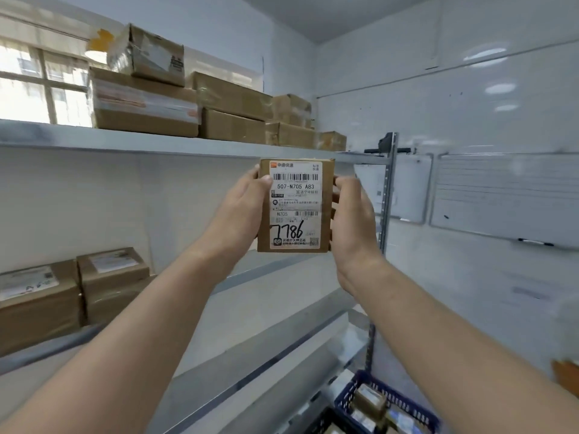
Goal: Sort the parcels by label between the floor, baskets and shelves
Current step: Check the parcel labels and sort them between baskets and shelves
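Both bare arms reach forward and up, forearms converging toward each other. The left hand (241, 211) grips the left edge of a small parcel (294, 205), its thumb lying on the front face near the top corner and its fingers hidden behind. The right hand (354, 220) holds the opposite edge, back of the hand toward the camera, fingers curled round the side. Both wrists are nearly straight, and the hands are level with each other.
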Demonstrator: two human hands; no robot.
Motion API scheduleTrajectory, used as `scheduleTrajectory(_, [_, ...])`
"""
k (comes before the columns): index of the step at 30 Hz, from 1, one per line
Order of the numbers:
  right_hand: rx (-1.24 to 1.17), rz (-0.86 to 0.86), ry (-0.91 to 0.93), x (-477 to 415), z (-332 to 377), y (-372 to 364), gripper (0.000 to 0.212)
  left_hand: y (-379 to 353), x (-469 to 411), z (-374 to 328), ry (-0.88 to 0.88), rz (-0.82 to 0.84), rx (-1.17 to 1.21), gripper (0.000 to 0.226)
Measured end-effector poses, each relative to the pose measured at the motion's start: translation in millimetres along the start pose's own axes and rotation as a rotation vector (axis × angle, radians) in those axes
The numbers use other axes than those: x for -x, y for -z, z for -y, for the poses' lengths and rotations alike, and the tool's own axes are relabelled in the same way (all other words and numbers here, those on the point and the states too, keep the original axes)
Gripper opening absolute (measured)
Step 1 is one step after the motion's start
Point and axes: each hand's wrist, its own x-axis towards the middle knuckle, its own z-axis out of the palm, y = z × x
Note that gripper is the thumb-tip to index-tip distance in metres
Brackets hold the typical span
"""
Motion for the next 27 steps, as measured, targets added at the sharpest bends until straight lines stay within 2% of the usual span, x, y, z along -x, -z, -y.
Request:
scheduleTrajectory(2, [0.001,-0.039,0.008,-9,1,34,0.057,-32,-3,-2,-0.016,0.051,0.022,0.033])
scheduleTrajectory(5, [0.018,-0.071,0.012,-20,2,85,0.047,-83,-6,-4,-0.024,0.106,0.059,0.034])
scheduleTrajectory(10, [0.073,-0.113,0.018,-41,-2,171,0.057,-175,-8,-5,0.012,0.178,0.101,0.033])
scheduleTrajectory(15, [0.07,-0.171,0.002,-62,-17,246,0.043,-260,-5,3,0.043,0.186,0.139,0.033])
scheduleTrajectory(27, [0.106,-0.157,-0.067,-125,-79,330,0.029,-367,-37,53,0.129,0.167,0.222,0.033])
